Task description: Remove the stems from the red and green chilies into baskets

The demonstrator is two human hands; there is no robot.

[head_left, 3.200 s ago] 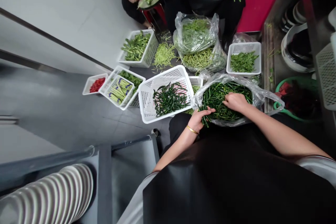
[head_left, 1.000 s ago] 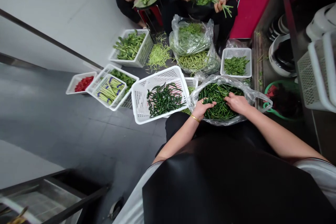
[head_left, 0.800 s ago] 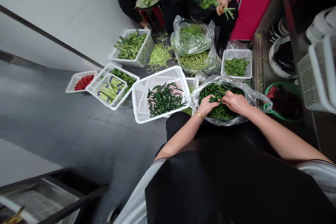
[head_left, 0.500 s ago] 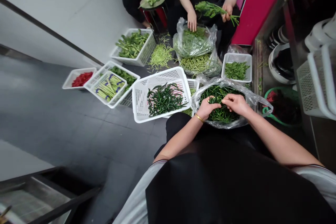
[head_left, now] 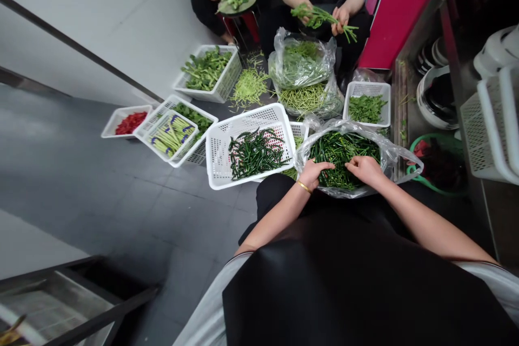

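Observation:
Long dark green peppers (head_left: 340, 143) fill a clear plastic bag (head_left: 391, 154) that lies open in front of my lap. Over the bag's left part is my left hand (head_left: 314, 172), a bracelet on its wrist, thumb stretched right and the other fingers curled. My right hand (head_left: 365, 168) is pinched at the right side of the same peppers. Whatever either hand's fingertips hold is too small to make out. To the left stands a white perforated basket (head_left: 217, 159) with a loose heap of green peppers (head_left: 257, 152) in it.
Farther left are baskets of greens, bundled stalks (head_left: 172, 135) and red peppers (head_left: 130, 122). Ahead lie bagged greens (head_left: 304, 65) and a small basket of leaves (head_left: 367, 108). Two people sit beyond, handling greens. A green basin (head_left: 440, 165) and metal shelving stand at the right.
My hands have moved apart and slightly down, the left one leftward. One person's hand has come off the bagged greens and now touches the bunch of stalks, which has shifted left.

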